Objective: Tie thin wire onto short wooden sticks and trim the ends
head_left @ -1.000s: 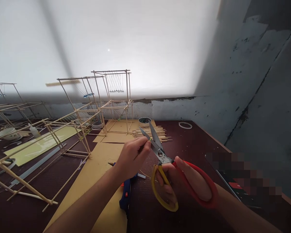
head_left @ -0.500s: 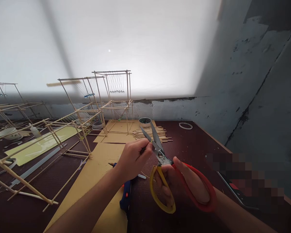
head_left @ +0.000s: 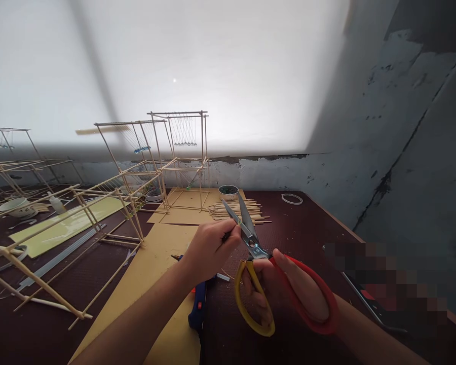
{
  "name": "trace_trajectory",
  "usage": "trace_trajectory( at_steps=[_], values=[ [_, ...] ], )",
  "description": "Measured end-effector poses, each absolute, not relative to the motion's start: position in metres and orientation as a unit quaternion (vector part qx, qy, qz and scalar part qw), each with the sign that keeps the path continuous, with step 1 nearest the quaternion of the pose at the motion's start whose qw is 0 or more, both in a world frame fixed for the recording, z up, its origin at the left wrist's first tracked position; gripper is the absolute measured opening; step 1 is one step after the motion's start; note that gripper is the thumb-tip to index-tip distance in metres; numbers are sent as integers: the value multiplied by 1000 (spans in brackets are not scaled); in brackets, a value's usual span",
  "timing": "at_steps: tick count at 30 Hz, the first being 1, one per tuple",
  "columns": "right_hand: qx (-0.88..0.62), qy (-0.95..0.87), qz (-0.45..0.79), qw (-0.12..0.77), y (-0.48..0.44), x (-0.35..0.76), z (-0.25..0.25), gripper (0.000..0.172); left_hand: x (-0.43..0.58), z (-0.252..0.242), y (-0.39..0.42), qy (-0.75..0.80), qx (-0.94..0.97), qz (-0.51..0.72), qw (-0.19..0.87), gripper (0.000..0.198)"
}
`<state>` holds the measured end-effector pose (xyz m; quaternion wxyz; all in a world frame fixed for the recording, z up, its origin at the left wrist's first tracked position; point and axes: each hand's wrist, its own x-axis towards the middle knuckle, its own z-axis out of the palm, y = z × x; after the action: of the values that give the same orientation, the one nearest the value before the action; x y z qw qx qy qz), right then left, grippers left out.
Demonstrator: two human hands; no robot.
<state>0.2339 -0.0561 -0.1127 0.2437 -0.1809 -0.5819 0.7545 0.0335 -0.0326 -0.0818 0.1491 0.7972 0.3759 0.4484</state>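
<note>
My right hand (head_left: 285,289) grips a pair of scissors (head_left: 251,243) with one yellow and one red handle loop, its blades parted and pointing up and away. My left hand (head_left: 209,248) is closed in a pinch on a small thin piece held between the blades near the pivot; I cannot make out what it is. Under my left forearm a blue glue gun (head_left: 197,309) lies on the dark table (head_left: 296,223).
Stick frames (head_left: 99,203) cover the left of the table, two with hanging beads (head_left: 184,143). A pile of thin sticks (head_left: 239,210), a small round tin (head_left: 228,191) and a white ring (head_left: 291,198) lie further back. Cardboard sheets (head_left: 155,258) lie in the middle. A wall rises on the right.
The scissor blades have closed slightly on the piece in my left hand. Both hands stay in nearly the same place.
</note>
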Motion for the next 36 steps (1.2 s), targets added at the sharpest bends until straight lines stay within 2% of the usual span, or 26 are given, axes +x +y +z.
trace_trajectory(
  at_steps=[36],
  values=[
    [-257,-555,754,241,-61,230,-114,78,33,-87,-34,351,804,463,126,32]
  ],
)
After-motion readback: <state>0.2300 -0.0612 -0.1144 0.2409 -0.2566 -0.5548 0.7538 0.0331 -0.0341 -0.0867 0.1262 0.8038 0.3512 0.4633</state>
